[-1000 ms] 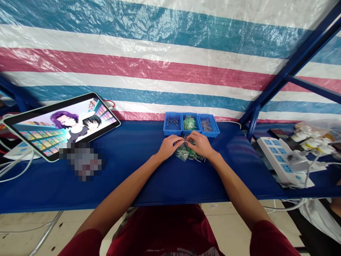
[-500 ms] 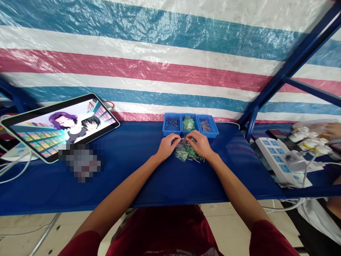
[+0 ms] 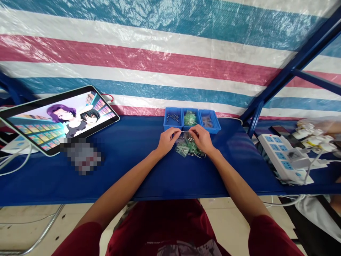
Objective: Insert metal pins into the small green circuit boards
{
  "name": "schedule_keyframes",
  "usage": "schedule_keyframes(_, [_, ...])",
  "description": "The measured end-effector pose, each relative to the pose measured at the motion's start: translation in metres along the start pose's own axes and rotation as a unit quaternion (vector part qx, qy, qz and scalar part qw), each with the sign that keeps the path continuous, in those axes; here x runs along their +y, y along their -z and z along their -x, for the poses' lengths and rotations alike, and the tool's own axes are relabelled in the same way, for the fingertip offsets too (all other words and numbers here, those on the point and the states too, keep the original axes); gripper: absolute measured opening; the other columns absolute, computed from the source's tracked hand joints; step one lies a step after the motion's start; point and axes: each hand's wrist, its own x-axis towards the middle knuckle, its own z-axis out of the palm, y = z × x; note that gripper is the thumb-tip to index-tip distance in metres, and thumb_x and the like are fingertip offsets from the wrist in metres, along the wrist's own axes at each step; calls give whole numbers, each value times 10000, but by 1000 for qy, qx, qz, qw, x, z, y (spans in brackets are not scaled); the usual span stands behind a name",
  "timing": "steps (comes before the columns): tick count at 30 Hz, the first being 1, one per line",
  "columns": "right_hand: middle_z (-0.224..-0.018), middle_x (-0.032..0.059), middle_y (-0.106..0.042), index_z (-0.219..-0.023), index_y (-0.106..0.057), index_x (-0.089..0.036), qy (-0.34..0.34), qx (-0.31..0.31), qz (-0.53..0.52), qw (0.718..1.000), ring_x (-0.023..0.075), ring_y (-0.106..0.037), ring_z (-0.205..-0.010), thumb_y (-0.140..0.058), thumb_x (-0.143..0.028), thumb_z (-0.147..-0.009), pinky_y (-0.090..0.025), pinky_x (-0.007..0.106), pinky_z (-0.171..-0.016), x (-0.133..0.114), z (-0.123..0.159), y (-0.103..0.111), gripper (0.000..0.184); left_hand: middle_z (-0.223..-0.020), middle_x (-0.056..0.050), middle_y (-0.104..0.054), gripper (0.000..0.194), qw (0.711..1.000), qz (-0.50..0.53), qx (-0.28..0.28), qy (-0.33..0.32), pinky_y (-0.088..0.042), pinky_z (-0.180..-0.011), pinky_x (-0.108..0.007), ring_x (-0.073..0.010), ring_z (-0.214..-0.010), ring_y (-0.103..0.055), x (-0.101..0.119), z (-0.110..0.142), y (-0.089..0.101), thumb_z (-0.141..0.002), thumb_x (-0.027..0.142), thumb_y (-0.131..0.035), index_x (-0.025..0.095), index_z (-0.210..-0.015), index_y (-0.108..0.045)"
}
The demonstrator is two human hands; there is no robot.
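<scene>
My left hand (image 3: 168,139) and my right hand (image 3: 201,139) face each other, thumbs and fingertips pinched. A thin, pale metal pin (image 3: 184,132) stretches level between them, an end at each hand. Its exact kind is too small to make out. Beneath and between the hands lies a pile of small clear bags with green and silvery pieces (image 3: 183,149), partly covered by my right hand. Just beyond stand three joined blue bins: the left bin (image 3: 173,126) holds dark metal pins, the middle bin (image 3: 190,109) green pieces, the right bin (image 3: 214,130) greyish-brown small parts.
A tablet (image 3: 64,117) showing a cartoon leans at the left, with a blurred-out object (image 3: 84,156) before it. A white power strip (image 3: 279,156) with plugs and cables sits right, by white bottles (image 3: 311,137). Blue frame bars (image 3: 279,71) and a striped sheet (image 3: 149,60) stand behind.
The thin pin now shows more plainly between my fingertips, held level above the pile. My hands stay in nearly the same place. The whole view has shifted slightly.
</scene>
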Motion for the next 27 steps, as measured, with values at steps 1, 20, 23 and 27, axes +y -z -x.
schedule_keyframes(1, [-848,71,-595,-887,-595,-197,-1,-2,1,1000,189,-541,-770,-398,-356,-979,-424,300,-721,0,0,0,270,-836,-32,-675,277,1000,0,-3,-4,-434,-622,-236,-127,-685,-572,0,0,0,-956,386,-483,175,-928,-661])
schedule_keyframes(20, [-768,54,-573,-796,-546,-198,10,-18,3,1000,177,-541,-724,-344,-384,-998,-408,285,-683,-1,1,-4,341,-780,-26,-625,337,999,-22,-42,-9,-439,-659,-241,-132,-665,-539,4,1,2,-976,418,-407,175,-864,-611])
schedule_keyframes(23, [-804,55,-584,-888,-573,-202,17,-18,-14,1000,172,-539,-714,-392,-422,-984,-426,280,-673,-2,2,-3,301,-769,-28,-629,350,999,-27,-36,-8,-449,-690,-248,-138,-685,-559,5,0,3,-985,397,-388,174,-819,-602])
schedule_keyframes(27, [-819,57,-584,-923,-586,-205,36,-15,-27,999,170,-548,-725,-408,-403,-983,-442,278,-675,-2,3,-3,273,-748,-26,-639,378,999,-23,-28,-4,-456,-711,-250,-141,-697,-584,4,1,4,-988,395,-385,173,-767,-596])
